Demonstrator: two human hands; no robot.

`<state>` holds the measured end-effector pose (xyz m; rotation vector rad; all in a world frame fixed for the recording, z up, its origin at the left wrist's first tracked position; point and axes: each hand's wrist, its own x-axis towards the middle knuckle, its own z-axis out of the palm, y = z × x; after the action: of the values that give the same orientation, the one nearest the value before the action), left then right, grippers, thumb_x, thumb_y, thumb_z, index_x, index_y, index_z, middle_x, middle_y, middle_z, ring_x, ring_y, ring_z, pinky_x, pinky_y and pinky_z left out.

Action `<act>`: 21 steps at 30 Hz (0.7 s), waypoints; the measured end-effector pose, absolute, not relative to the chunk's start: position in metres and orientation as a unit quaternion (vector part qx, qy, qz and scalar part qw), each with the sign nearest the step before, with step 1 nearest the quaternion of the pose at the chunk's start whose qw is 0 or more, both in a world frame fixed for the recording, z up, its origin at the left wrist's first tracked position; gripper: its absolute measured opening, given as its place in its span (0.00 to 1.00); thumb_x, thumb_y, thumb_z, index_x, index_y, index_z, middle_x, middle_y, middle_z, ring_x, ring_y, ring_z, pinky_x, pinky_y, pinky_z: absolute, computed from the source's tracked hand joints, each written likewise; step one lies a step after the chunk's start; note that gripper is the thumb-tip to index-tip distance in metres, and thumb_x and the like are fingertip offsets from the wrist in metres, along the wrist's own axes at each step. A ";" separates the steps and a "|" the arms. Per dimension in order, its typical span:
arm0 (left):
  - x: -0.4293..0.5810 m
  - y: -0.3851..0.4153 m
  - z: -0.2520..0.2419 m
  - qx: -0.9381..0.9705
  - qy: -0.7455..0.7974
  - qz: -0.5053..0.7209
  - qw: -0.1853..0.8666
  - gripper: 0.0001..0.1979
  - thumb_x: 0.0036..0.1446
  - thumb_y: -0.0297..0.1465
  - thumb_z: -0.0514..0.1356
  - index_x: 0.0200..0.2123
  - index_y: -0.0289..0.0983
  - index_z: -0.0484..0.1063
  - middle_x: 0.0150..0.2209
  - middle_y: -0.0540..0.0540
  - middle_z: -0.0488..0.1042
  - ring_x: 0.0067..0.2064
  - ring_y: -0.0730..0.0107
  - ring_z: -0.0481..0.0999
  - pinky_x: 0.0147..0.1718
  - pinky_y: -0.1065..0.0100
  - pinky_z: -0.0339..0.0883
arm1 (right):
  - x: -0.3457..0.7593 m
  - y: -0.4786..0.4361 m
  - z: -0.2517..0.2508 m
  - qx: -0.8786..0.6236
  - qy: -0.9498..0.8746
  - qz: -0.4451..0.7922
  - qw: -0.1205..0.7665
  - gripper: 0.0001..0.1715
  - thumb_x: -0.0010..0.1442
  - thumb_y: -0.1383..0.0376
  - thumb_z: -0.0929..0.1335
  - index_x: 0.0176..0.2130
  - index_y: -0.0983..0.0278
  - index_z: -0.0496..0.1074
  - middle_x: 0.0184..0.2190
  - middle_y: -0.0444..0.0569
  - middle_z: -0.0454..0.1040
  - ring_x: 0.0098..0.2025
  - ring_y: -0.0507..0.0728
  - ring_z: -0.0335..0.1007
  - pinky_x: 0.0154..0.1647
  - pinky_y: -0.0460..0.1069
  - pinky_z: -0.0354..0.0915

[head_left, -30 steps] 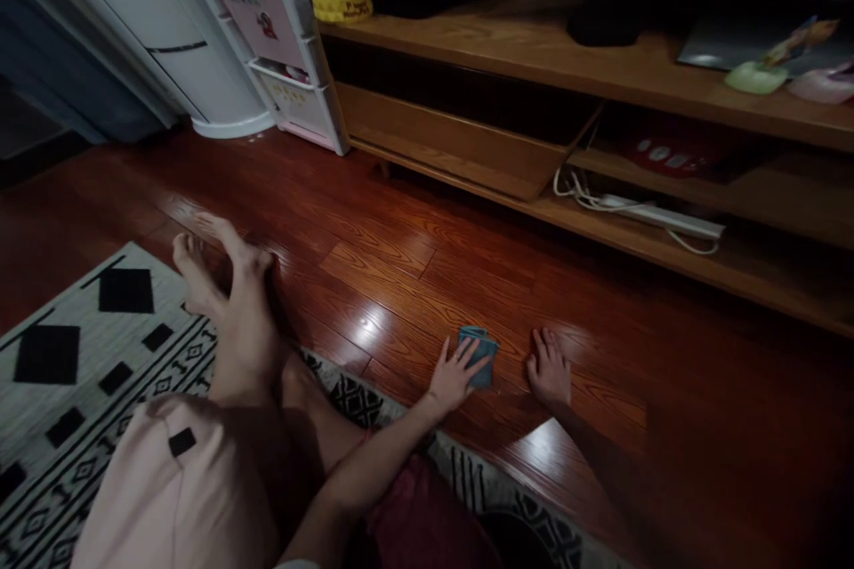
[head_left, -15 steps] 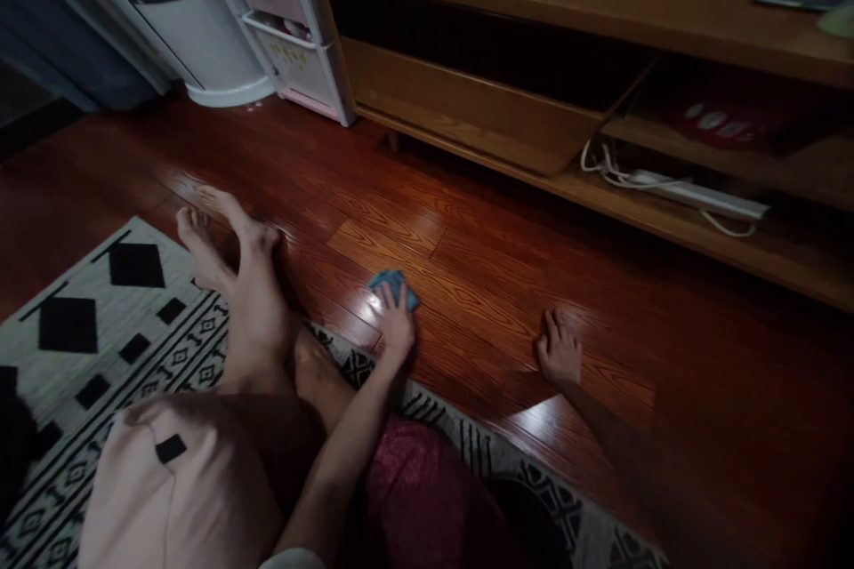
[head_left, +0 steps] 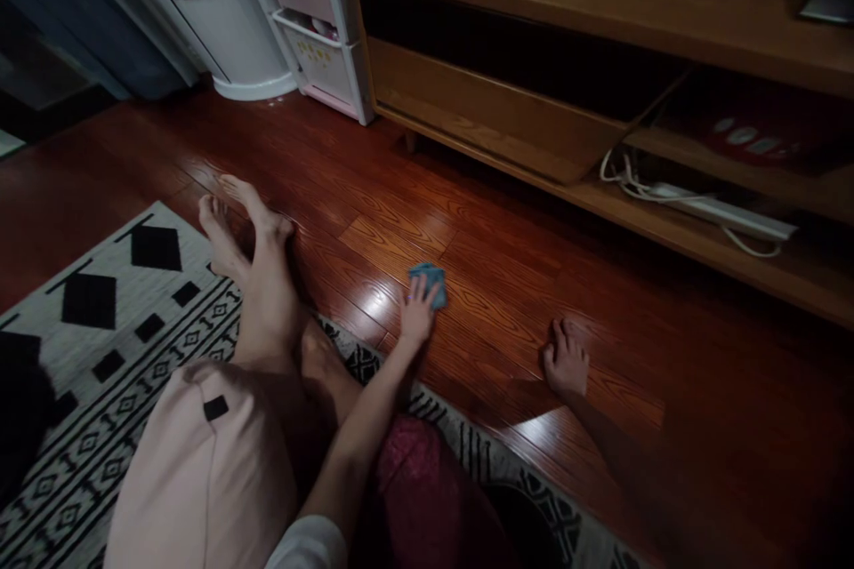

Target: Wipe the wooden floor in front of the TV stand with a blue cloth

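Observation:
A folded blue cloth [head_left: 437, 277] lies on the shiny wooden floor [head_left: 497, 262]. My left hand [head_left: 417, 311] rests on its near side with fingers stretched over it, pressing it to the boards. Further right, my right hand [head_left: 567, 360] is planted on the bare boards, fingers spread, with nothing in it. The underside of the cloth is hidden.
A wooden TV cabinet [head_left: 494, 147] runs along the far side, with a white power strip [head_left: 724, 206] and cables on its lower shelf. A white drawer unit [head_left: 326, 62] stands left of it. My bare legs [head_left: 267, 311] cross over a patterned rug [head_left: 140, 284].
My left hand has slid the cloth a little to the right across the floor. The right hand stays at the same spot on the boards. The view has shifted slightly.

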<state>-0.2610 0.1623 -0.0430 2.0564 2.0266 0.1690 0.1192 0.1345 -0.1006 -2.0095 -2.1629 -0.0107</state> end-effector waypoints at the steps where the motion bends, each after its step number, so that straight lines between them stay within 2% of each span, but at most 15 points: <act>1: -0.285 0.166 -0.039 0.654 0.746 0.060 0.110 0.34 0.64 0.29 0.54 0.71 0.47 0.51 0.75 0.43 0.42 0.74 0.52 0.41 0.68 0.36 0.36 | 0.119 0.135 -0.101 -0.676 -0.730 -0.002 0.096 0.43 0.63 0.64 0.57 0.74 0.59 0.39 0.73 0.54 0.49 0.70 0.66 0.49 0.62 0.63 0.57; 5: -0.346 0.164 -0.027 0.475 0.874 0.070 0.070 0.32 0.67 0.33 0.50 0.72 0.42 0.48 0.74 0.37 0.40 0.74 0.45 0.37 0.65 0.29 0.35 | 0.119 0.134 -0.101 -0.672 -0.734 0.001 0.099 0.44 0.63 0.64 0.58 0.74 0.60 0.40 0.73 0.54 0.48 0.70 0.66 0.50 0.63 0.63 0.56; 8: -0.330 0.154 -0.027 0.479 0.870 0.076 0.094 0.33 0.68 0.32 0.49 0.73 0.40 0.43 0.75 0.35 0.36 0.74 0.41 0.32 0.63 0.26 0.36 | 0.119 0.134 -0.101 -0.674 -0.733 -0.006 0.088 0.44 0.62 0.65 0.57 0.73 0.61 0.40 0.73 0.54 0.48 0.70 0.65 0.50 0.63 0.62 0.57; 12: -0.242 0.129 -0.043 0.622 0.769 0.066 0.133 0.33 0.66 0.28 0.51 0.72 0.48 0.49 0.75 0.43 0.39 0.74 0.49 0.35 0.67 0.35 0.37 | 0.119 0.133 -0.099 -0.677 -0.730 0.006 0.090 0.43 0.63 0.64 0.57 0.73 0.61 0.43 0.73 0.55 0.48 0.69 0.66 0.51 0.63 0.63 0.56; 17: -0.140 0.088 -0.069 0.855 0.491 0.049 0.158 0.33 0.64 0.33 0.56 0.70 0.53 0.53 0.75 0.47 0.43 0.74 0.53 0.40 0.69 0.38 0.35 | 0.117 0.133 -0.096 -0.676 -0.730 0.015 0.104 0.40 0.65 0.62 0.56 0.73 0.61 0.44 0.72 0.56 0.49 0.69 0.67 0.51 0.64 0.65 0.54; 19: -0.134 0.088 -0.072 0.876 0.454 0.048 0.157 0.33 0.63 0.34 0.56 0.70 0.54 0.54 0.75 0.50 0.43 0.74 0.57 0.41 0.70 0.39 0.33 | 0.118 0.133 -0.096 -0.673 -0.732 0.008 0.105 0.40 0.65 0.63 0.56 0.73 0.60 0.42 0.73 0.55 0.49 0.70 0.66 0.49 0.65 0.65 0.54; 21: -0.154 0.104 -0.067 0.856 0.490 0.051 0.155 0.32 0.64 0.33 0.55 0.70 0.53 0.53 0.75 0.50 0.42 0.74 0.58 0.40 0.70 0.39 0.32 | 0.118 0.134 -0.097 -0.672 -0.734 0.001 0.103 0.41 0.65 0.63 0.57 0.73 0.60 0.41 0.73 0.55 0.49 0.70 0.66 0.49 0.65 0.65 0.54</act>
<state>-0.1541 0.1038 -0.0667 2.4524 1.4049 0.1461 0.1182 0.1337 -0.0975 -1.9820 -2.1647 0.0036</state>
